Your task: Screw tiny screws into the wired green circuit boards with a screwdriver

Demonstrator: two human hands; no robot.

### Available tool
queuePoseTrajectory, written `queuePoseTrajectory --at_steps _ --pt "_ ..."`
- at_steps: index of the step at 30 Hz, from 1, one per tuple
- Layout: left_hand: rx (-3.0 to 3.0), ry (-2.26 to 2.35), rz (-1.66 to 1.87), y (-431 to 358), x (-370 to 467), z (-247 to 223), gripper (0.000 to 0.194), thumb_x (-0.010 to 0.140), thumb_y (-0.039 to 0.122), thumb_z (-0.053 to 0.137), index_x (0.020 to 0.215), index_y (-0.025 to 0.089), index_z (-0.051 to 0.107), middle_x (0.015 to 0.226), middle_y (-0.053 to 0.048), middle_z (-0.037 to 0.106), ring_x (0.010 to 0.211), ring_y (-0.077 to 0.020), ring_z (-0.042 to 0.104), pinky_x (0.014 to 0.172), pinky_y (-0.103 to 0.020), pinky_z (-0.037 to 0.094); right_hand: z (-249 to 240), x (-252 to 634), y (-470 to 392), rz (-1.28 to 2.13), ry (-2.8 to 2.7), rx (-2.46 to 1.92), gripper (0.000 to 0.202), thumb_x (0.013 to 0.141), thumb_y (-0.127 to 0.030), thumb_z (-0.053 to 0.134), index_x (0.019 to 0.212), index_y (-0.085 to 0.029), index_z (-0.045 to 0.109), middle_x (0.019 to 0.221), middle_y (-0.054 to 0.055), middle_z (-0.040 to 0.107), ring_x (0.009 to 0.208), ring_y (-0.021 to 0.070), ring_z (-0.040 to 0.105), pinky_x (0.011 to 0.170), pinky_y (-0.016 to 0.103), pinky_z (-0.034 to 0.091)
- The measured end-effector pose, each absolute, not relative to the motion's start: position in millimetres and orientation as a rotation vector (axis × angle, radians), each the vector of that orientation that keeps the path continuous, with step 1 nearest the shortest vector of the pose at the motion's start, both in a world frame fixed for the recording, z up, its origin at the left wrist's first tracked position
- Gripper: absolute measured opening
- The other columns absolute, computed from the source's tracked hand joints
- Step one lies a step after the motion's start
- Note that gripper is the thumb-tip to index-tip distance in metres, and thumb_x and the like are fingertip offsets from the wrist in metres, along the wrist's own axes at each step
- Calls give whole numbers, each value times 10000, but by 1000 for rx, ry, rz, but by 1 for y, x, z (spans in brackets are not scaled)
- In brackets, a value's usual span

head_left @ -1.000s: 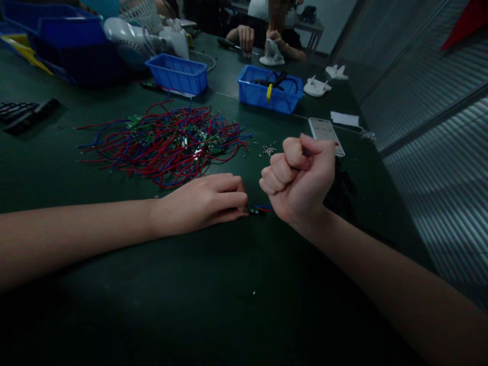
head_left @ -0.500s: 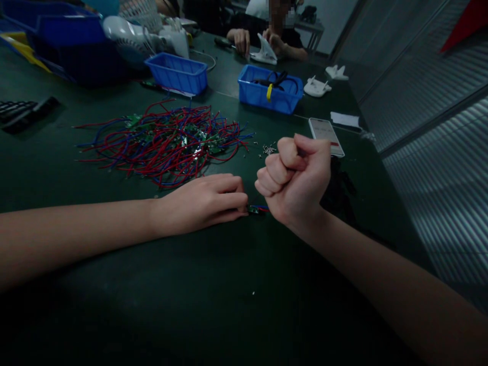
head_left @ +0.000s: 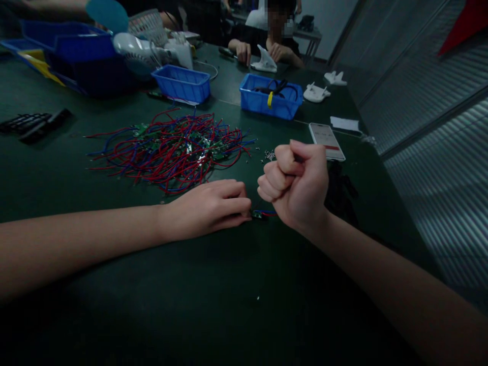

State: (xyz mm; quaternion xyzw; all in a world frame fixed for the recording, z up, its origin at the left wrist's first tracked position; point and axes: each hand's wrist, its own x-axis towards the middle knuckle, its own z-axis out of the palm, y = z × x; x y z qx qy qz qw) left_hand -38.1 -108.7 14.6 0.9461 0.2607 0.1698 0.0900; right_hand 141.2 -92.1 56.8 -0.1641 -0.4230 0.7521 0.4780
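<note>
My left hand [head_left: 213, 206] rests on the table, its fingertips closed on a small green circuit board [head_left: 257, 214] with red and blue wires. Most of that board is hidden by the fingers; its wires run right, behind my right hand [head_left: 299, 183]. That hand is raised over the wires, curled into a fist with the thumb on top. What it grips, if anything, cannot be seen. Beyond my left hand lies a tangled heap of wired circuit boards [head_left: 179, 147]. Small screws [head_left: 270, 155] are scattered just past my right fist.
A phone [head_left: 327, 142] lies behind my right hand. Two blue bins [head_left: 182, 84] stand farther back, one with black cables. Black parts [head_left: 36, 124] lie at left, a white fan [head_left: 135, 51] behind. Across the table a person's hands hold a white part [head_left: 265, 60].
The view has shifted slightly, so the table's things appear a little lower. Both hands keep nearly the same pose and place.
</note>
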Motion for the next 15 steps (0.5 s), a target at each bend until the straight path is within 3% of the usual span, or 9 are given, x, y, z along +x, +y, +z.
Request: queuePoseTrajectory --at_steps 4,10,15 --pt "2709 760 529 -108 -39 14 107 900 245 525 901 194 619 921 -39 564 858 -136 554 758 -241 460 60 138 -92 1836 -1337 -398 491 911 -534 331 530 -238 243 452 -85 169 402 68 126 391 230 150" --pt "2670 686 635 -105 -41 7 96 864 222 566 938 203 624 1013 -32 621 901 -129 590 790 -235 490 69 143 -95 1649 -1841 -427 357 958 -427 286 677 -223 370 601 -50 363 538 89 372 520 234 340" --pt "2641 715 617 -107 -40 11 96 871 215 552 931 194 624 940 -29 591 846 -119 573 752 -229 490 98 158 -103 998 -2317 -765 272 991 -318 253 864 -205 465 726 -13 522 635 99 468 636 263 335"
